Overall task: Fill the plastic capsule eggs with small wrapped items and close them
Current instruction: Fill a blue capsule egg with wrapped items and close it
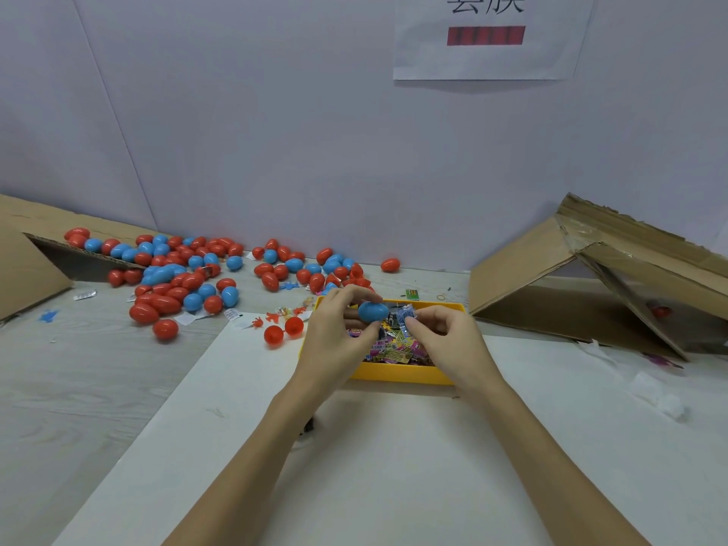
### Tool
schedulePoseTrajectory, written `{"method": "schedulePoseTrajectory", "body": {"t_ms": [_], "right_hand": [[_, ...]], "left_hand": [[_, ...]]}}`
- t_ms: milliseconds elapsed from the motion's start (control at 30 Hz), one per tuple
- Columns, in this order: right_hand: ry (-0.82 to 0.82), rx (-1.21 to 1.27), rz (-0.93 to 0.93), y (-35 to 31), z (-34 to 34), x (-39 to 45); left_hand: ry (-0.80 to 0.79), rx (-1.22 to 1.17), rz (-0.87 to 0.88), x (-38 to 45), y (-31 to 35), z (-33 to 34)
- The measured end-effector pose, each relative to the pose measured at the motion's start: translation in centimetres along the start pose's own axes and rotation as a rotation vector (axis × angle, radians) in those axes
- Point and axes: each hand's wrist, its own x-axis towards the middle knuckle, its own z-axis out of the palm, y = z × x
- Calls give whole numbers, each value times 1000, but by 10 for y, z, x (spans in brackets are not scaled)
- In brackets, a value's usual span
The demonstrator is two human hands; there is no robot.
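Observation:
My left hand (338, 329) grips a blue capsule egg (372, 311) above the yellow tray (402, 375), fingers curled over its top. Just right of the egg, my right hand (445, 333) pinches a small blue wrapped item (405, 314). The tray holds several colourful wrapped items (394, 346). An open red egg (283, 331) lies in two joined halves left of the tray. A large scatter of red and blue eggs (189, 277) covers the table's back left.
A tipped cardboard box (35, 266) lies at the far left, with eggs spilling from it. Another open cardboard box (591, 285) lies at the right. Small plastic toys and wrappers (272, 317) litter the table near the tray. A white sheet (394, 447) covers the near table.

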Motion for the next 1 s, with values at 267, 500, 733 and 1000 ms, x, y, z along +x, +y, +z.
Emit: {"method": "schedulePoseTrajectory", "body": {"t_ms": [267, 500, 733, 1000], "right_hand": [[-60, 124, -32, 2, -1, -3], [-183, 48, -107, 1, -1, -3], [-161, 108, -30, -3, -3, -2], [-294, 147, -56, -6, -8, -7]], "left_hand": [[33, 36, -44, 0, -2, 4], [-56, 122, 21, -3, 1, 4], [19, -66, -192, 1, 4, -3], [-6, -370, -377, 2, 10, -5]]}}
